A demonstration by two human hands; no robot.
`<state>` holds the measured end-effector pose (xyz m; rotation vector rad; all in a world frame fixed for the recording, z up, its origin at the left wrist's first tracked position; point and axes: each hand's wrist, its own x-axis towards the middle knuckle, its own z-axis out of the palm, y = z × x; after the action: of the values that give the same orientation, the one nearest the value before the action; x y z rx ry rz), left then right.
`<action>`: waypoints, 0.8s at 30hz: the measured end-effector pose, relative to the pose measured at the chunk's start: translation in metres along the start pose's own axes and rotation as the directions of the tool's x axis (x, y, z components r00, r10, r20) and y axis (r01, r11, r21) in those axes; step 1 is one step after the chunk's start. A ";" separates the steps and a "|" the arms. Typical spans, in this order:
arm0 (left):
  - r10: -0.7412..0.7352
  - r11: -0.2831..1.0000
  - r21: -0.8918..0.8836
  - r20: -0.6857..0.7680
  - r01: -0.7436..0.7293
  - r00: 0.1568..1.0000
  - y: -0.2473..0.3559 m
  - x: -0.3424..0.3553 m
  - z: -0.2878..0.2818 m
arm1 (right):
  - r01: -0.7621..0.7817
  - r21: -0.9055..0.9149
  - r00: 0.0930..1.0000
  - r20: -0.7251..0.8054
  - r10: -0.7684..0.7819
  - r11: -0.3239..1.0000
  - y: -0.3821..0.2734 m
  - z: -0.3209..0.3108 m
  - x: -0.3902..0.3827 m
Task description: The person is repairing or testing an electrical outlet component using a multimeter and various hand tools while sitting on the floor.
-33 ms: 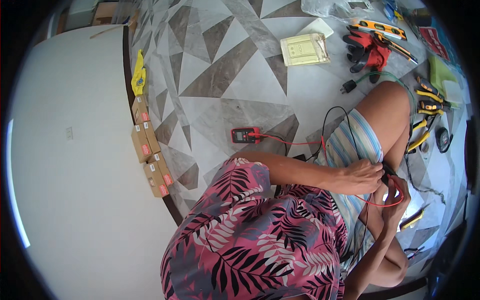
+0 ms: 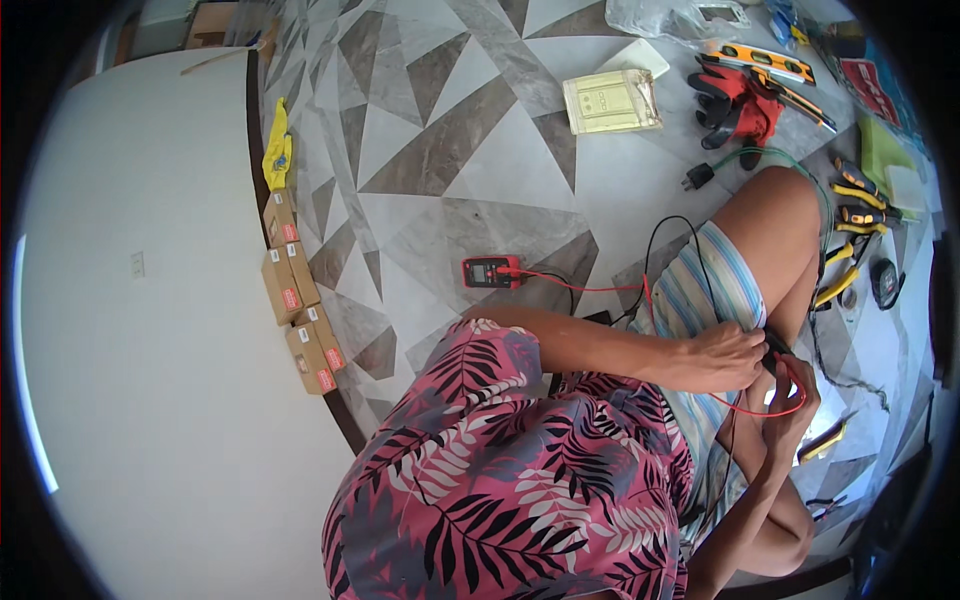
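holding the left hand (image 2: 725,358) and right hand (image 2: 795,402) close together at a small black piece (image 2: 774,348) between the bent legs (image 2: 775,230).
the left hand curls at the black piece, its exact grip hidden; the right hand pinches a looping red lead (image 2: 762,412) just beside it. a red-and-black meter (image 2: 490,272) lies on the tiled floor (image 2: 510,165), between the striped shorts (image 2: 735,268) and the cardboard boxes (image 2: 287,282) lined along the floor's wall-side edge. well away from that edge lie yellow-handled pliers (image 2: 842,285) and red-and-black gloves (image 2: 750,112).
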<state>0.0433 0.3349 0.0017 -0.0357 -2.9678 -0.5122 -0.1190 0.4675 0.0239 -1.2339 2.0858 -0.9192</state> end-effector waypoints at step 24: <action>-0.042 0.999 -0.023 0.051 0.044 0.998 0.000 0.001 0.002 | -0.058 -0.004 0.997 -0.043 0.058 0.998 -0.005 0.006 0.002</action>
<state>0.0419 0.3355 0.0003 0.0130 -3.0179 -0.5608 -0.1127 0.4619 0.0242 -1.1595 2.1470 -0.9228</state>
